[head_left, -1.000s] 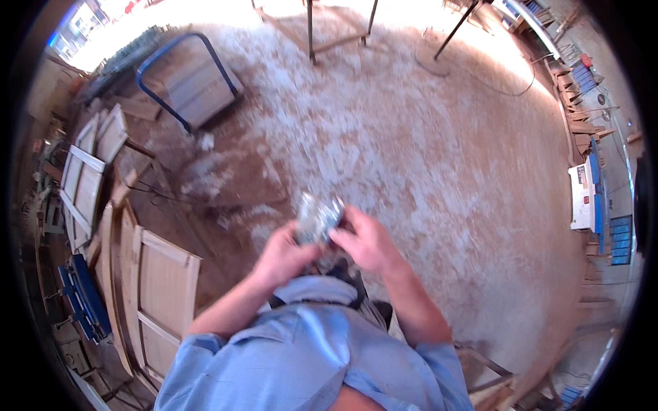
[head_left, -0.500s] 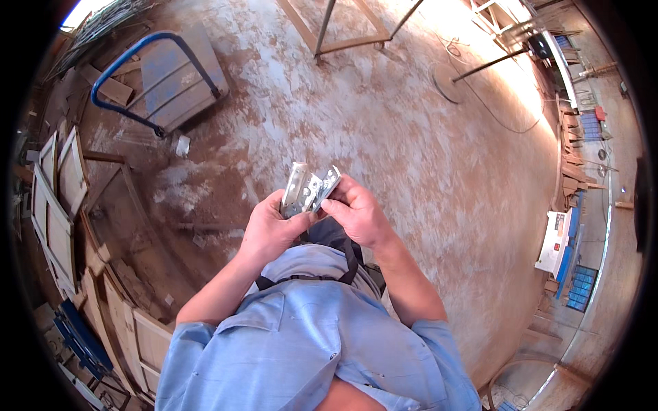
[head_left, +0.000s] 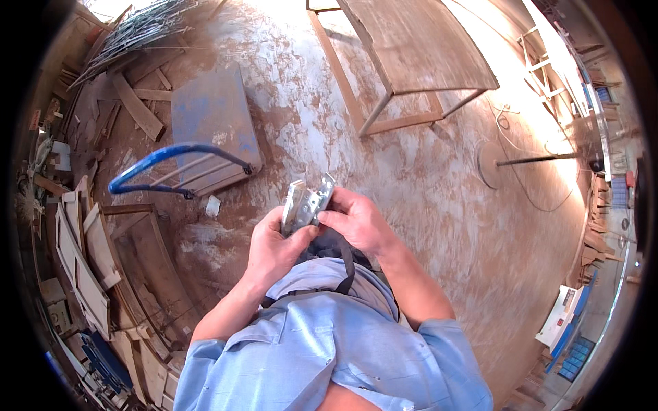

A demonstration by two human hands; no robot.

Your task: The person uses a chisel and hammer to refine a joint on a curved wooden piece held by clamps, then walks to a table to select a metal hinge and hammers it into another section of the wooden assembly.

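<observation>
Near the middle of the head view I hold shiny silver metal brackets (head_left: 308,205) with holes in them, low in front of my waist. My left hand (head_left: 271,246) is closed on their left side, its thumb along the lower edge. My right hand (head_left: 363,222) grips the right side, thumb pressed on the metal. I cannot tell how many separate pieces there are.
A blue-handled platform trolley (head_left: 216,113) lies ahead left. A wooden table (head_left: 425,48) stands ahead, a round-based stand (head_left: 488,164) at the right. Wooden panels (head_left: 89,267) lean at lower left; metal rods (head_left: 137,34) lie at upper left; a white-and-blue item (head_left: 558,318) sits at far right.
More of the table and the area ahead has come into view, and the trolley and stand sit lower in the picture. Both hands still hold the metal, slightly lower than half a second ago.
</observation>
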